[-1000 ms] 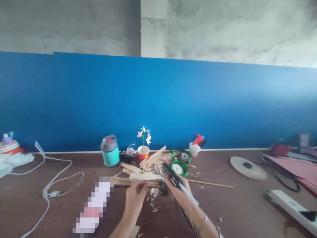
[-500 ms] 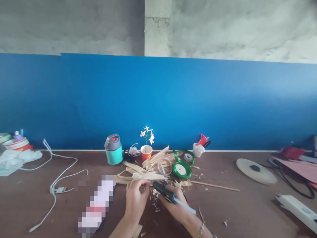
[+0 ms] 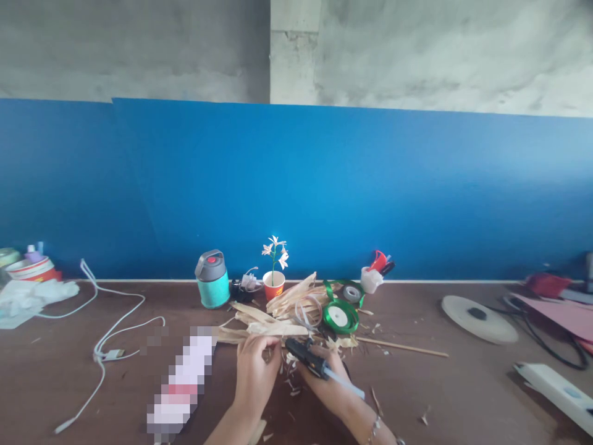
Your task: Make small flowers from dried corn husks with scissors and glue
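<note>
My right hand [image 3: 325, 378] is wrapped round a black glue gun [image 3: 306, 358], with a pale glue stick [image 3: 345, 383] jutting from its rear. Close to the gun's tip, my left hand [image 3: 257, 364] has thumb and forefinger pinched together; what they hold is too small to name. Dried husk strips [image 3: 273, 321] lie just beyond both hands. Beside the strips rests a green ribbon roll [image 3: 341, 316]. Small pale scraps [image 3: 291, 386] are scattered between my hands.
A turquoise jar [image 3: 214, 285] and a red cup [image 3: 273, 287] with white flowers stand at the back. Right of them is a white holder [image 3: 371, 280] with pens. A thin stick [image 3: 403, 347] lies right; white cables [image 3: 99, 346] lie left. A power strip [image 3: 558, 392] sits far right.
</note>
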{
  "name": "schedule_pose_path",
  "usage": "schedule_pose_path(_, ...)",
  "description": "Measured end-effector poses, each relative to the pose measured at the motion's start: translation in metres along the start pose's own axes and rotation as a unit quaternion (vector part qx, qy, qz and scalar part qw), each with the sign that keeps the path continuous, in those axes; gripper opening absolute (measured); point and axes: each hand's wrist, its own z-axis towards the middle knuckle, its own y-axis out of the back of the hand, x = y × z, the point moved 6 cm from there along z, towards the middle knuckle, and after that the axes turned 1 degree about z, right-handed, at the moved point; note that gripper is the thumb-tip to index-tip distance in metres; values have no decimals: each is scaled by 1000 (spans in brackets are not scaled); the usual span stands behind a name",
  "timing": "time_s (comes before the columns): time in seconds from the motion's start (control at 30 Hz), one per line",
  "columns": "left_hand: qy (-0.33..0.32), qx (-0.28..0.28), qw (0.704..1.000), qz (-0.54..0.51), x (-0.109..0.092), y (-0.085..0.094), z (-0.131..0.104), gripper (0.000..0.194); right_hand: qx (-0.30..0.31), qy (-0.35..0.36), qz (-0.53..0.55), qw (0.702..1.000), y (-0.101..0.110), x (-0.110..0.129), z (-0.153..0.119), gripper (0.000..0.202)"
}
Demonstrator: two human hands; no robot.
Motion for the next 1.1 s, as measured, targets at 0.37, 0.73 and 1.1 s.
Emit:
schedule_pose_path(0.37, -3, 0, 1000, 4, -1, 0, 0, 13, 28, 14, -21, 999, 0, 9, 2, 14)
schedule_pose_path(0.73, -12, -2, 1000, 14, -5, 3, 0, 15, 25, 8, -20, 999, -1, 5, 2, 15)
schedule_pose_path(1.1, 2, 6, 1000, 3, -4, 2, 0, 13, 25, 6, -19, 1000, -2, 4, 1, 15)
